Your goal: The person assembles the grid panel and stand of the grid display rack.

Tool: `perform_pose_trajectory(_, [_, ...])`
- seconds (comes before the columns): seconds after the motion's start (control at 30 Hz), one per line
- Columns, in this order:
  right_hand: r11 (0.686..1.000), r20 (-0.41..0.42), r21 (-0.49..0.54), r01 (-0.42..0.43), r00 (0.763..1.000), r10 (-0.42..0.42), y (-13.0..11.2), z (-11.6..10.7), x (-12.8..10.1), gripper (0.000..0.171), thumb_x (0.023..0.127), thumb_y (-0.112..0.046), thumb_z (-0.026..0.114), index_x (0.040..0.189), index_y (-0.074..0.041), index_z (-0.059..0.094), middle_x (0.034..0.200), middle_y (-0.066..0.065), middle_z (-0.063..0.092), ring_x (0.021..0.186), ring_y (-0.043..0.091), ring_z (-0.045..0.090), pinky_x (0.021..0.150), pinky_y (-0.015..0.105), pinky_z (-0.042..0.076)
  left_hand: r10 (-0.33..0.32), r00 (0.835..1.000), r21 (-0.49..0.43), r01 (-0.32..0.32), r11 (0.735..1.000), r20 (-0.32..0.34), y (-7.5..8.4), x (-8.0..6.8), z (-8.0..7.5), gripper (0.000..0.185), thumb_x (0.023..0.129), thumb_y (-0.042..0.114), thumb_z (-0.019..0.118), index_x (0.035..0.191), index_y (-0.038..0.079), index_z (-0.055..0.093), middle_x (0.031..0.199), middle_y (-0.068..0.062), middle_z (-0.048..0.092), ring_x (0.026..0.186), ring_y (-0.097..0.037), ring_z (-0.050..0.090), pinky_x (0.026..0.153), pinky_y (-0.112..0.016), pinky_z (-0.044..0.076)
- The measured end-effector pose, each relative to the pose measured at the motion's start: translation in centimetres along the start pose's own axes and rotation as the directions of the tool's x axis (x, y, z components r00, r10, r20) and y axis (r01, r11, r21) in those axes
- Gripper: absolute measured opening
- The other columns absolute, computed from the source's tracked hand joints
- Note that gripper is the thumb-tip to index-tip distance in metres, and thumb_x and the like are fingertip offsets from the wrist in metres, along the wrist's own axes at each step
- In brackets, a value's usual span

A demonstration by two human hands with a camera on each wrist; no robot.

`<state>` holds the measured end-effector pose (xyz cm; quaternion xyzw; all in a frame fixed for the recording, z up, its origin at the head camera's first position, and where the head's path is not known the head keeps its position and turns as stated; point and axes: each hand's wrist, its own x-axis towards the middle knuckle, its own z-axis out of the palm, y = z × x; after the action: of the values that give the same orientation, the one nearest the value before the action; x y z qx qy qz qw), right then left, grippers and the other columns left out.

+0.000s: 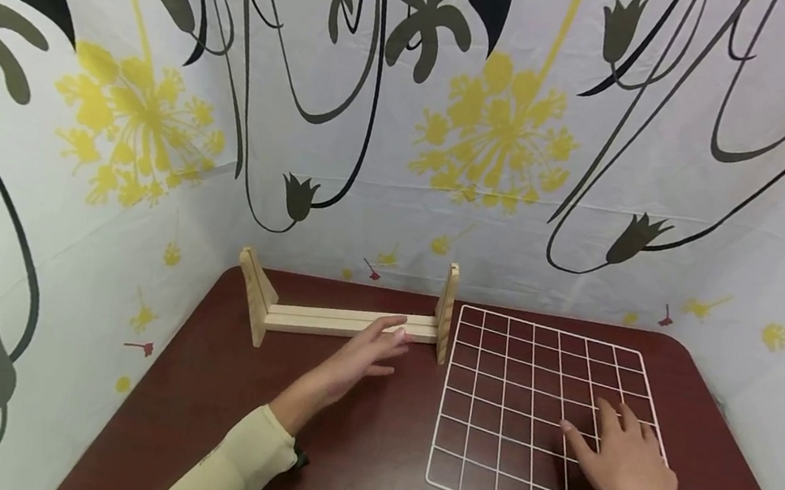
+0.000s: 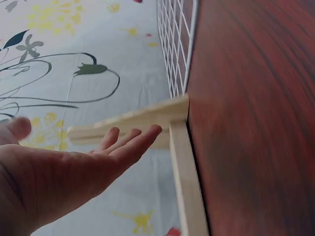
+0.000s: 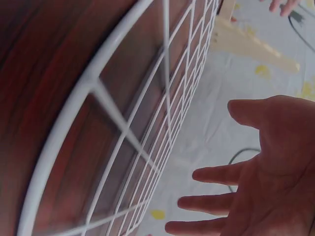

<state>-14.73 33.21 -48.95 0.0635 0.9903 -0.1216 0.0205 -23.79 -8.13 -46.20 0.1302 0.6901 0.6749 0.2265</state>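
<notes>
A pale wooden rack point(image 1: 346, 321) with two upright end pieces stands at the back of the dark red table point(image 1: 365, 470). My left hand point(image 1: 375, 351) reaches toward its long rail, fingers straight and holding nothing; in the left wrist view the left hand point(image 2: 88, 162) hovers close to the wooden rack point(image 2: 147, 118). A white wire grid panel point(image 1: 538, 377) lies flat to the right of the rack. My right hand point(image 1: 620, 457) hovers over the panel's right part with fingers spread; in the right wrist view the right hand point(image 3: 256, 182) is apart from the wire grid point(image 3: 147, 118).
Cloth walls point(image 1: 452, 121) printed with yellow flowers and black stems close in the table on three sides. The table's front left part is bare wood.
</notes>
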Motion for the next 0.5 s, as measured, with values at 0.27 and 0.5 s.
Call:
perform_pose_trajectory(0.27, [0.997, 0.017, -0.045, -0.062, 0.998, 0.063, 2.0, -0.6, 0.0, 0.105, 0.098, -0.084, 0.036, 0.148, 0.007, 0.046, 0.142, 0.044, 0.044, 0.125, 0.068, 0.042, 0.069, 0.076, 0.049, -0.188, 0.980, -0.145, 0.196, 0.970, 0.064, -0.5, 2.5, 0.8, 0.076, 0.107, 0.060, 0.048, 0.155, 0.002, 0.043, 0.160, -0.023, 0.051, 0.144, -0.037, 0.056, 0.115, -0.063, 0.047])
perform_pose_trajectory(0.5, [0.990, 0.027, -0.053, -0.131, 0.991, 0.132, 4.5, -1.2, 0.9, 0.108, 0.097, -0.084, 0.038, 0.140, 0.014, 0.047, 0.128, 0.044, 0.046, 0.120, 0.065, 0.042, 0.063, 0.070, 0.048, -0.289, 0.944, -0.135, 0.311, 0.941, 0.160, -1.4, 4.3, 1.7, 0.088, 0.103, 0.065, 0.051, 0.153, -0.007, 0.045, 0.157, -0.026, 0.052, 0.139, -0.037, 0.060, 0.108, -0.057, 0.055])
